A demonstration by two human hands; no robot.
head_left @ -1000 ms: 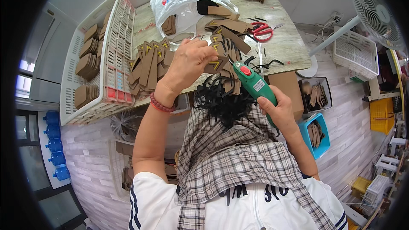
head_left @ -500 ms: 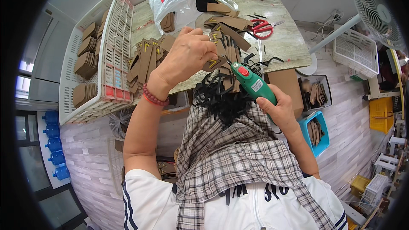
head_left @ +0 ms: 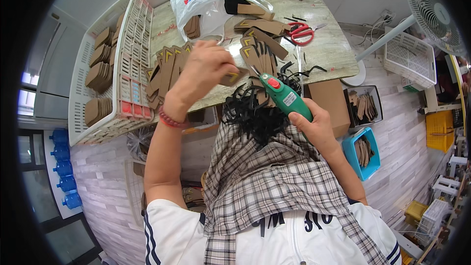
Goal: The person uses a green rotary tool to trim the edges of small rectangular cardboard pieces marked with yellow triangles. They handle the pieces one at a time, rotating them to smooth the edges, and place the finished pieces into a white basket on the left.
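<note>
My left hand point(head_left: 206, 68) is closed on a flat brown tab point(head_left: 233, 76) with a yellow chevron, held over the table's near edge; motion blurs it a little. My right hand point(head_left: 316, 121) grips a green handheld electric cutter point(head_left: 286, 97) with a red button. Its metal tip points up and left, a short way from the tab. Right behind the tip, a fan of brown tabs point(head_left: 252, 56) with yellow chevrons lies on the table. A tangle of black strips point(head_left: 255, 120) spills over the edge onto my checked apron point(head_left: 265, 186). More chevron tabs point(head_left: 167, 71) are piled beyond my left wrist.
A white plastic crate point(head_left: 128, 61) with stacked brown tabs stands at left. On the table point(head_left: 326, 29) are red-handled scissors point(head_left: 300, 34) and a white plastic bag point(head_left: 196, 0). A blue bin point(head_left: 349, 154), cardboard box point(head_left: 327, 100) and white fan point(head_left: 434, 12) are at right.
My left hand has moved left and slightly down with the tab, away from the cutter's tip. My right hand has shifted slightly left with the cutter.
</note>
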